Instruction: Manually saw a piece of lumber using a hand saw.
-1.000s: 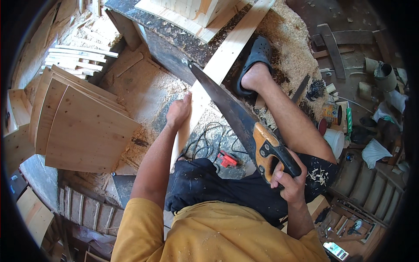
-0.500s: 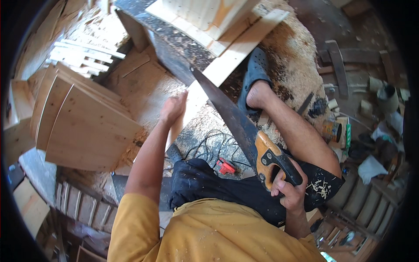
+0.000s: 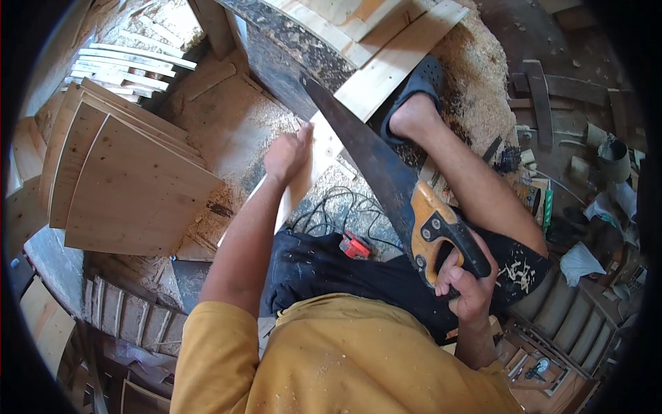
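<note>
My left hand (image 3: 288,153) is closed round a pale board length (image 3: 323,148), which slants down toward my lap. My right hand (image 3: 469,286) grips the yellow-and-black handle of a hand saw (image 3: 372,163), its long dark blade pointing up-left between that length and another pale board piece (image 3: 393,58) lying on the dark speckled bench (image 3: 289,41). The two board pieces look separated, though the blade hides part of the join. My bare leg and grey clog (image 3: 420,86) are just right of the boards. Wood panels (image 3: 360,21) sit at the bench's top.
Stacked curved plywood panels (image 3: 131,193) and white slats (image 3: 124,65) lie at left. Below the boards are sawdust, black cable (image 3: 324,210) and a red power tool (image 3: 356,245). The right side holds offcuts (image 3: 538,103), cylinders (image 3: 614,159), a white bag (image 3: 583,262) and a tool tray (image 3: 534,366).
The board was one straight line a second ago; now the length in my left hand angles away from the bench piece. My left hand moved slightly up-right, with the saw still in my right.
</note>
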{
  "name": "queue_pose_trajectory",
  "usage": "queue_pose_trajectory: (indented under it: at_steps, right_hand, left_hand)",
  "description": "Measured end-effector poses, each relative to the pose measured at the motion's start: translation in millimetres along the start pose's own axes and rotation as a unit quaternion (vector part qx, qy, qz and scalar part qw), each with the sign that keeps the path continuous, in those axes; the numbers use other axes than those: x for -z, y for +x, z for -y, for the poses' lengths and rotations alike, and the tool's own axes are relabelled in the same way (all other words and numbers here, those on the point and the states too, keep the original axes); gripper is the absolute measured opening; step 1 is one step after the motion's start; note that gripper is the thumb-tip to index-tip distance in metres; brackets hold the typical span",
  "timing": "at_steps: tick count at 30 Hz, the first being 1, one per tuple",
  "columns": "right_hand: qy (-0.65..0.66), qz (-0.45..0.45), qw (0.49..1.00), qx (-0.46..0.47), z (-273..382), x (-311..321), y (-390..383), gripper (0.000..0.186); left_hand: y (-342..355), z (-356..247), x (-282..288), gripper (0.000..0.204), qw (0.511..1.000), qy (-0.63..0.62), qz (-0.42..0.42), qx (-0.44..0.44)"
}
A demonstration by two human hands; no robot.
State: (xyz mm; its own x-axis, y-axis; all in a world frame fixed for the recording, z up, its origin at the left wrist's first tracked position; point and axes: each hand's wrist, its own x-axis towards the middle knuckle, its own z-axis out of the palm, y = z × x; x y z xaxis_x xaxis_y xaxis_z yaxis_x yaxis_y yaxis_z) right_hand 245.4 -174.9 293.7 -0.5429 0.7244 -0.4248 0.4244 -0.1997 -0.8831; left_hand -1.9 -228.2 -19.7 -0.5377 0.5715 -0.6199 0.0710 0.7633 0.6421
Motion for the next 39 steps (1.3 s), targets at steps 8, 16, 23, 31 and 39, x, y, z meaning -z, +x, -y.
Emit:
queue_pose_trajectory:
  at_steps: [8, 16, 23, 31, 39]
  right_hand:
    - [-0.05, 0.0, 0.999, -0.023, -1, 2, 5, 0.056]
    - [-0.114, -0.013, 0.992, -0.049, 25, -8, 0, 0.058]
    - [-0.116, -0.004, 0.991, -0.066, 28, -5, 0, 0.06]
    - [-0.149, -0.006, 0.985, -0.086, 31, -6, -4, 0.061]
    - [-0.158, 0.025, 0.983, -0.092, 47, -10, -9, 0.064]
  left_hand:
    - [-13, -13, 2, 0.066, 0.999, -0.013, -0.027, 0.033]
    - [13, -32, -5, 0.053, 0.997, -0.066, -0.037, -0.027]
    - [1, -41, -13, 0.05, 0.994, -0.083, -0.07, 0.008]
    - [46, -23, -19, 0.04, 0.98, -0.17, -0.017, -0.101]
    - [11, -13, -27, 0.036, 0.986, -0.13, -0.085, -0.066]
